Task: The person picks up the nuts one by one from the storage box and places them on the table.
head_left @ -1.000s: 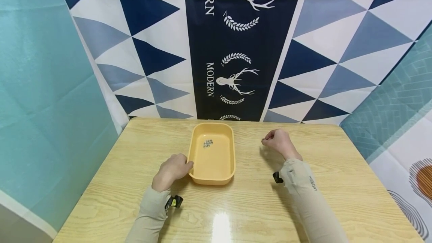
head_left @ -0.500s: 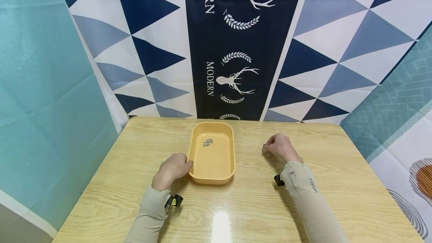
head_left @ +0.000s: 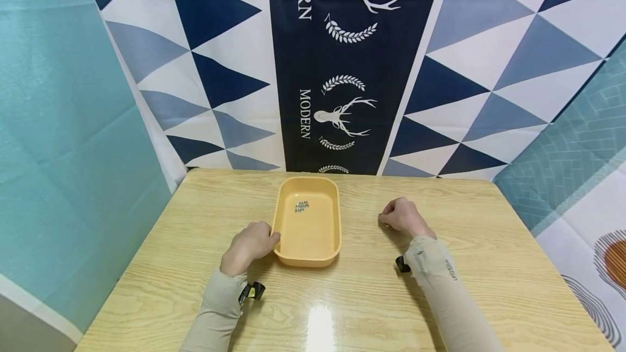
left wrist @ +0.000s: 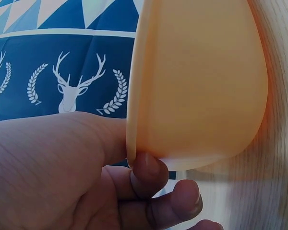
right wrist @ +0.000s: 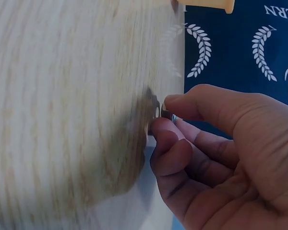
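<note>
A yellow plastic tray (head_left: 313, 240) sits on the table, with several small silvery metal pieces (head_left: 301, 207) gathered toward its far left; their exact kind is too small to tell. My left hand (head_left: 250, 246) grips the tray's near left rim, thumb over the edge. In the left wrist view, curled fingers (left wrist: 151, 175) press under that rim from outside. To the right of the tray, my right hand (head_left: 403, 216) is low over the tabletop. Its thumb and fingers pinch a small shiny metal piece (right wrist: 167, 113), mostly hidden between the fingertips.
The wooden table (head_left: 362, 303) reaches back to a patterned cloth backdrop (head_left: 337, 69). A teal cloth (head_left: 88, 151) hangs along the left side. Wrist cameras are strapped to both sleeves.
My right hand has lowered slightly toward the table and come a little nearer, still pinching the small metal piece. The left hand and the tray have stayed in place.
</note>
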{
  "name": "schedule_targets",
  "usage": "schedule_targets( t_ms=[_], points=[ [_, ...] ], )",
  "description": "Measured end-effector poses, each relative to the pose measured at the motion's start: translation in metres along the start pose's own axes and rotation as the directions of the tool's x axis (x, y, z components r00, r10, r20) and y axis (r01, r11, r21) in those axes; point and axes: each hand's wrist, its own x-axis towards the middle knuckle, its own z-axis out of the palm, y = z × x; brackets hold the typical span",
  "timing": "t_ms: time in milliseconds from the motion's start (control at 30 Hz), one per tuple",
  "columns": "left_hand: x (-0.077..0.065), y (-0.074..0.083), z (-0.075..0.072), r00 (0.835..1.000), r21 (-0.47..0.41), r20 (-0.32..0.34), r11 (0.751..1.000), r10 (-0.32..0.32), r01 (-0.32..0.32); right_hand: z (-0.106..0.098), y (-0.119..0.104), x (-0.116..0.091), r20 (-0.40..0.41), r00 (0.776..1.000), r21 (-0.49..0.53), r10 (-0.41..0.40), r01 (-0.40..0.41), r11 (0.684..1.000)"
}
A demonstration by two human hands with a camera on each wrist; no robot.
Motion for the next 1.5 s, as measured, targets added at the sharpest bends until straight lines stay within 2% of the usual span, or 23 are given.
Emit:
schedule_targets(
  t_ms=[333, 833, 1000, 1300, 1500],
  points=[
    [-0.002, 0.002, -0.001, 1.0, 0.001, -0.001, 1.0, 0.006, -0.006, 0.002, -0.003, -0.001, 0.015, 0.999, 0.0, -0.04, 0.04, 0.999],
    [-0.003, 0.002, -0.001, 1.0, -0.007, 0.006, 1.0, -0.002, 0.002, 0.0, -0.005, 0.0, 0.035, 0.999, 0.003, -0.036, 0.036, 0.999],
    [-0.003, 0.001, -0.001, 1.0, -0.008, 0.007, 1.0, -0.002, 0.002, -0.007, -0.009, -0.001, 0.043, 0.998, 0.016, -0.036, 0.036, 0.999],
    [-0.004, 0.001, -0.002, 1.0, -0.006, 0.006, 1.0, -0.004, 0.004, -0.02, -0.021, 0.005, 0.025, 0.998, -0.03, -0.057, 0.058, 0.998],
    [-0.004, 0.0, -0.001, 1.0, -0.011, 0.002, 1.0, -0.004, 0.004, -0.027, -0.033, 0.008, -0.007, 0.992, -0.061, -0.124, 0.123, 0.991]
  ],
)
